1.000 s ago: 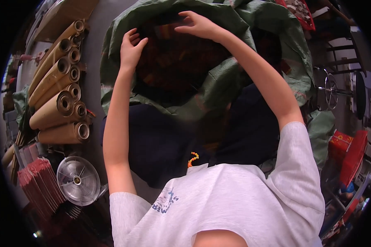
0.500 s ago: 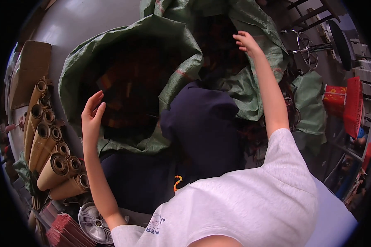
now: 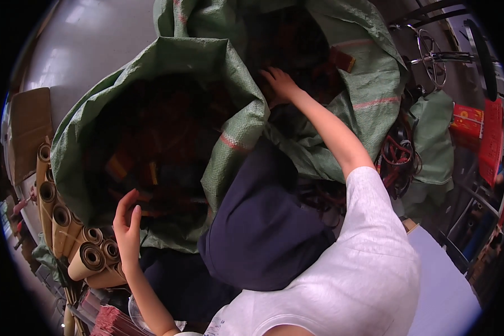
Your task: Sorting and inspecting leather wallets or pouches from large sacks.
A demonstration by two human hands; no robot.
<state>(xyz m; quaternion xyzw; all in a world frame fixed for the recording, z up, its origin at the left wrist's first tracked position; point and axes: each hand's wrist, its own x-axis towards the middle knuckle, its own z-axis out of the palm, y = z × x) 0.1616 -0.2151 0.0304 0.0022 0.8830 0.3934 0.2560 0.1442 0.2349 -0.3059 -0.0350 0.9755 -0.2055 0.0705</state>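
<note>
Two large green woven sacks stand with their mouths turned up. Over the near rim of the left sack [image 3: 140,53] is my left hand [image 3: 127,227], fingers and thumb apart, holding nothing. Dark reddish items with small yellow-orange patches [image 3: 154,172] lie in its shadowy inside; I cannot make out their kind. Reaching into the mouth of the right sack [image 3: 375,84], my right hand [image 3: 281,84] has its fingers stretched out, close to the left sack's folded edge. A small red box [image 3: 342,59] shows at the right sack's inner right side.
Rolled brown paper [image 3: 89,257] and a cardboard piece [image 3: 31,131] are on the left. To the right are a wheeled stool [image 3: 431,57], reddish cords [image 3: 397,154], a folded green sack [image 3: 433,134] and a red basket [image 3: 491,143]. My dark-clothed knee [image 3: 263,224] rises between the sacks.
My right hand has moved left and down into the right sack's mouth. The small red box has come into sight there. My view has shifted, and my left hand remains by the left sack.
</note>
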